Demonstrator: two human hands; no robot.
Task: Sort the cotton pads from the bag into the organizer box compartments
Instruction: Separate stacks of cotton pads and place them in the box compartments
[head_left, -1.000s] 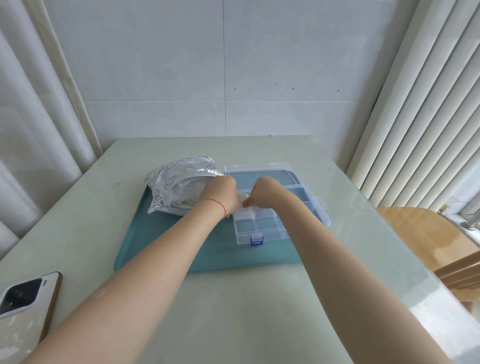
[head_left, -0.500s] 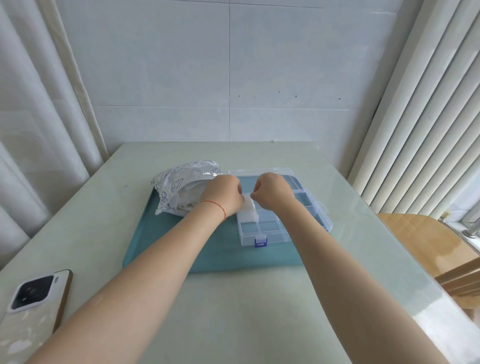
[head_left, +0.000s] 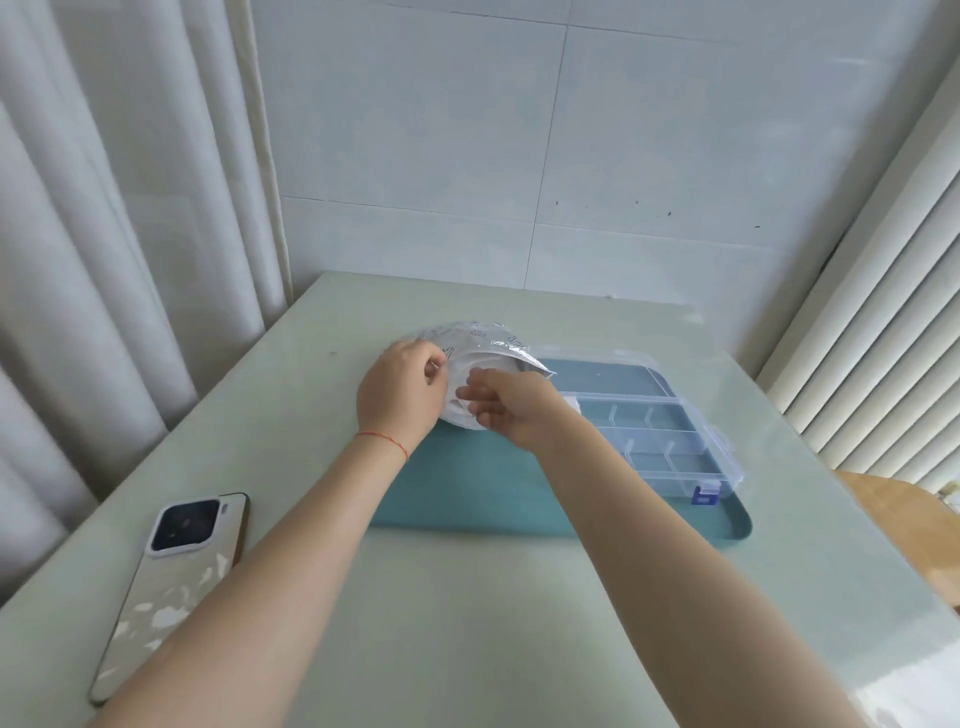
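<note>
A crinkled clear plastic bag with white cotton pads inside lies on the far left part of a teal tray. My left hand grips the bag's left side at its opening. My right hand reaches into the opening with curled fingers on the white pads. To the right stands the clear organizer box with its lid open behind it. A white pad shows in the box's near left compartment, just behind my right wrist.
A phone lies face down near the table's left front edge. Curtains hang at the left, vertical blinds at the right. A wooden chair stands past the table's right edge. The tiled wall is behind the table.
Both hands left the organizer box and moved left to the bag. The camera view swung left, so the tray and box now sit further right.
</note>
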